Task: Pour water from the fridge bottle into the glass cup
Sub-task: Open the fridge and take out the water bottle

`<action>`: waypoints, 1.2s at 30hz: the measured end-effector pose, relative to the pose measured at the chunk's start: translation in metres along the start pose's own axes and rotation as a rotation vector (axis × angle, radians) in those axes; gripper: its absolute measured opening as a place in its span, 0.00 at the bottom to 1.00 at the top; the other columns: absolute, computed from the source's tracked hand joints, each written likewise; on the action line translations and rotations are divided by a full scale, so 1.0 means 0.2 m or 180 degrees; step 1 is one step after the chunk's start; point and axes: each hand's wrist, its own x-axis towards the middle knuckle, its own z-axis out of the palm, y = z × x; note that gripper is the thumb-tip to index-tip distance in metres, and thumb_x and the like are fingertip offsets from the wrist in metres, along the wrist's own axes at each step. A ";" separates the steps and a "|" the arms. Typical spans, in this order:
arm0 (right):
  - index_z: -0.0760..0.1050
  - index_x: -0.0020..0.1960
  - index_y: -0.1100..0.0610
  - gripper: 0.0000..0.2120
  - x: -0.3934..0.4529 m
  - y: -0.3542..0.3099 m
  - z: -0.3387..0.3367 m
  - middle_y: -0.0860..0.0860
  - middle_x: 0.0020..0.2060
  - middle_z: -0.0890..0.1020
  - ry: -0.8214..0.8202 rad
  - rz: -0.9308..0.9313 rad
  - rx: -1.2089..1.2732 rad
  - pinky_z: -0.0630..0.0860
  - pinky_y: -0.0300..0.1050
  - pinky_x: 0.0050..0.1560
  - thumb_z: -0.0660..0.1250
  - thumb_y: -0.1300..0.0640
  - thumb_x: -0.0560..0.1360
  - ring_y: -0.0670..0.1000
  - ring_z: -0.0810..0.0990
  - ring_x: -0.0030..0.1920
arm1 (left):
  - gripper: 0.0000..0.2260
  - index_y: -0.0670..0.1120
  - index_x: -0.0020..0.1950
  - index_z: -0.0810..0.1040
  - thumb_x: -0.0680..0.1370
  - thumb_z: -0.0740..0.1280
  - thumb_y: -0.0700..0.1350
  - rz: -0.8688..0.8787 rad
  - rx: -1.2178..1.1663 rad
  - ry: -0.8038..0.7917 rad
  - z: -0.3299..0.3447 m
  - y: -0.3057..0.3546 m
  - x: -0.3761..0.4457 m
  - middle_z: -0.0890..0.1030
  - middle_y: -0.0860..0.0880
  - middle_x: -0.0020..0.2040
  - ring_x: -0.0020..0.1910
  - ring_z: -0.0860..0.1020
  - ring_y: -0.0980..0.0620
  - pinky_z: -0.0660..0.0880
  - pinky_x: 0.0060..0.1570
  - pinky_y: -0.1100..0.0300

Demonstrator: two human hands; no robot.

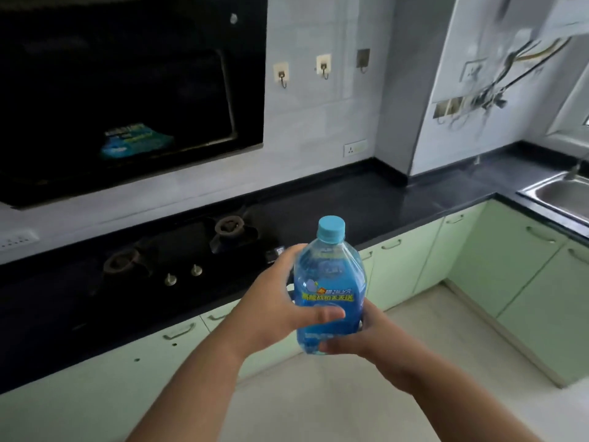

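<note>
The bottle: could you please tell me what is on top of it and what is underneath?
A light blue cap sits on the bottle. The right hand grips its base, hiding the underside.

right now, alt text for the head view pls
Two hands hold a capped blue bottle upright in front of a dark counter: left hand round its side, right hand under its base. A stove lies behind, a sink far right; no cup shows.
</note>
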 end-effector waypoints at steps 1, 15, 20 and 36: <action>0.73 0.69 0.48 0.36 0.02 -0.01 -0.07 0.48 0.61 0.85 0.0022 -0.0004 0.0016 0.80 0.53 0.65 0.84 0.61 0.65 0.51 0.84 0.61 | 0.39 0.66 0.71 0.70 0.65 0.86 0.54 0.0014 -0.0012 -0.0032 0.04 0.02 0.07 0.82 0.60 0.64 0.64 0.82 0.55 0.82 0.61 0.49; 0.74 0.68 0.48 0.35 0.31 -0.11 -0.86 0.48 0.60 0.85 0.0276 0.0117 -0.0014 0.81 0.54 0.64 0.82 0.63 0.65 0.52 0.84 0.61 | 0.38 0.67 0.70 0.69 0.67 0.84 0.55 0.0113 0.0085 -0.0317 0.41 0.16 0.87 0.81 0.65 0.62 0.61 0.82 0.60 0.84 0.58 0.54; 0.74 0.68 0.49 0.35 0.45 -0.12 -1.03 0.50 0.60 0.85 0.0364 0.0087 0.0008 0.82 0.54 0.62 0.81 0.65 0.65 0.53 0.84 0.61 | 0.38 0.65 0.72 0.68 0.67 0.84 0.56 0.0117 0.0099 -0.0451 0.47 0.13 1.12 0.81 0.64 0.62 0.61 0.82 0.61 0.83 0.58 0.55; 0.73 0.67 0.47 0.34 1.28 -0.38 -1.63 0.45 0.57 0.86 0.0961 0.0194 -0.0267 0.82 0.49 0.62 0.79 0.69 0.68 0.46 0.85 0.58 | 0.38 0.61 0.74 0.66 0.70 0.82 0.58 0.0437 0.0102 -0.0748 0.45 -0.05 2.31 0.79 0.63 0.64 0.62 0.80 0.64 0.83 0.57 0.60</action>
